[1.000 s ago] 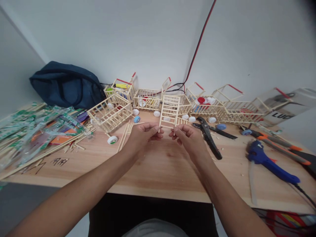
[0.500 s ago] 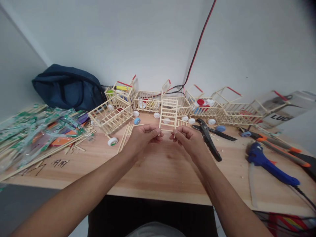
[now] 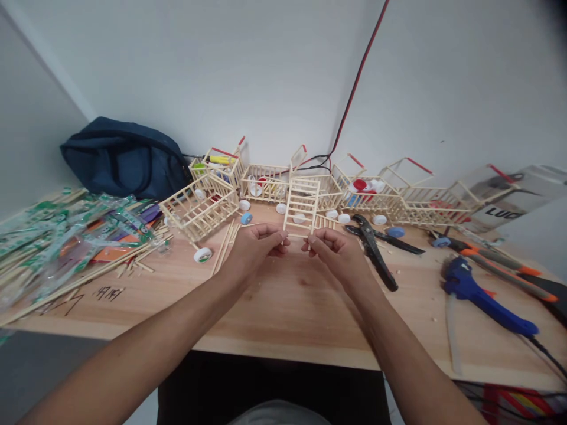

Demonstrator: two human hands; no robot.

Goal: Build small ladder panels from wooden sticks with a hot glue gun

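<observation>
A small ladder-like frame of thin wooden sticks (image 3: 302, 206) is held up above the table, its rungs running crosswise. My left hand (image 3: 261, 242) pinches its near left end between thumb and fingers. At the near right end, my right hand (image 3: 330, 243) pinches the other side rail. Just behind the frame stand miniature stick-built shopping carts with red handles, one of them a cart (image 3: 266, 182) on white bottle-cap wheels. To the left of my left hand rests a tilted cart (image 3: 199, 206). Loose sticks (image 3: 225, 242) lie beside my left wrist.
Black pliers (image 3: 374, 251) lie right of my right hand. Farther right are a blue glue gun (image 3: 485, 298) and orange-handled tools (image 3: 509, 268). Plastic wrappers with sticks (image 3: 106, 230) cover the left side, before a navy bag (image 3: 126, 156). A cable (image 3: 361, 71) hangs along the wall.
The near end of the stick frame has shifted slightly left, and my right hand has moved a little left with it. Both hands keep their pinch.
</observation>
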